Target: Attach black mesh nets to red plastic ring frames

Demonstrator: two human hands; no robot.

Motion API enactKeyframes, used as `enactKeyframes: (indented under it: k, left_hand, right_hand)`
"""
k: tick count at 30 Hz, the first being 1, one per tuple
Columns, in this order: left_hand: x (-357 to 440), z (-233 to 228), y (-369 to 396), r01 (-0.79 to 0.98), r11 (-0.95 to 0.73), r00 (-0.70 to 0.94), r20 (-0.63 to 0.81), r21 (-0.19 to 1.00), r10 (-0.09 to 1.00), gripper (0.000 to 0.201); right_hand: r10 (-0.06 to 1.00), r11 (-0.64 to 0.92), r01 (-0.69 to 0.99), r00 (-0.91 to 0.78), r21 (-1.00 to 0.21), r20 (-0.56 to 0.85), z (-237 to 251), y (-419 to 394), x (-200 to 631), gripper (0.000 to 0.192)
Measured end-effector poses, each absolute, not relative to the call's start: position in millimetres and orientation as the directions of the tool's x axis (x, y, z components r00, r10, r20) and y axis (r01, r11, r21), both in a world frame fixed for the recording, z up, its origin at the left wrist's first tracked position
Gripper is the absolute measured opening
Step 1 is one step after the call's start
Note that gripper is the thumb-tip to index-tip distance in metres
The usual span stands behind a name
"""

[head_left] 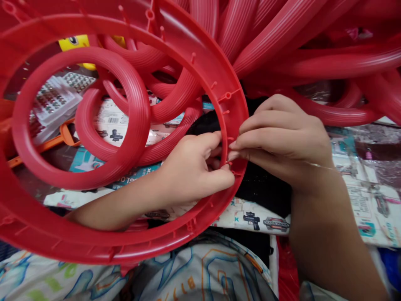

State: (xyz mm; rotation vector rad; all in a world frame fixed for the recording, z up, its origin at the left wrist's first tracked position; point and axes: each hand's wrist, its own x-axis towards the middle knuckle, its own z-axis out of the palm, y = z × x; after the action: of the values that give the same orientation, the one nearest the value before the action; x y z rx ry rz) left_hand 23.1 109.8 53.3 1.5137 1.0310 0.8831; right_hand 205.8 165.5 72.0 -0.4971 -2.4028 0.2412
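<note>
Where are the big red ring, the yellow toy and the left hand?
big red ring [200, 58]: head view, on its upper rim.
yellow toy [73, 42]: head view, on its visible yellow body.
left hand [194, 169]: head view, on its back.

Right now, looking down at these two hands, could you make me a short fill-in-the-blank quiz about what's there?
1. The big plastic ring both hands pinch is coloured ____.
2. The left hand reaches ____ the ring's opening, gripping its rim from the inside.
3. The right hand pinches the rim from the ____.
4. The toy at top left is coloured ____.

Answers: red; through; outside; yellow
</note>
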Motion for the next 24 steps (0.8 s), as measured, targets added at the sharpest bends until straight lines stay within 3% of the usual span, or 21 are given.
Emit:
enactKeyframes:
  k: [4,9,13,24]
  left_hand:
    - [22.7,50.4,110.5,0.168,-0.107,0.366,0.039,0.980,0.930,0.012]
    - [23.6,51.5,112.3,0.096,0.004,0.399,-0.042,0.995,0.916,0.014]
    - [24.4,54.3,111.9,0.088,0.037,0.406,-0.070,0.995,0.911,0.014]
    - [23.8,50.9,111.6,0.159,0.019,0.389,-0.081,0.987,0.918,0.013]
  right_hand:
    - [0.418,0.905,0.278,-0.720,-0.323,0.553,71.3,165.1,205.1,0.008]
    - [0.371,0.926,0.252,-0.734,-0.280,0.569,69.7,166.7,204.7,0.008]
    - [0.372,0.920,0.209,-0.734,-0.331,0.568,69.9,166.9,204.7,0.010]
    - [0.380,0.911,0.203,-0.752,-0.359,0.539,70.0,166.7,206.6,0.011]
